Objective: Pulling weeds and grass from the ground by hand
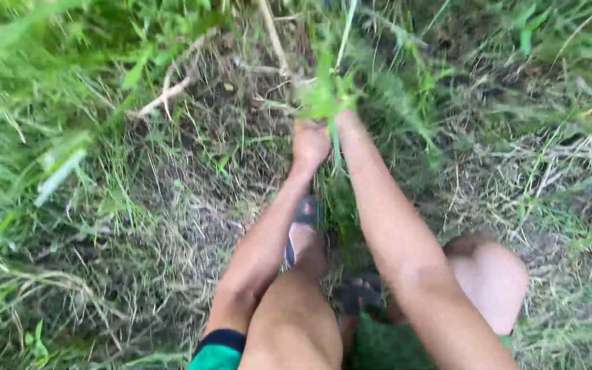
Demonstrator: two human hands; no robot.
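- Grass tuft (323, 92): soft, matt green blades.
- Ground (193, 171): rough, dry straw over dull soil.
- Sandal (304, 214): dark, matt, rubbery-looking.
- Sleeve (219, 351): green cloth, dark cuff.

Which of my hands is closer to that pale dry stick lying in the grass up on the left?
Left. The left hand sits lower right of the pale dry stick, across bare patchy ground. The right hand is farther right, buried in a green grass tuft.

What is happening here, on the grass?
A person crouches on grassy ground, both arms stretched forward. The left hand and the right hand are together at a tuft of green grass; the image is blurred, so the grip itself is unclear. Around it lie dry grass and a dry stick.
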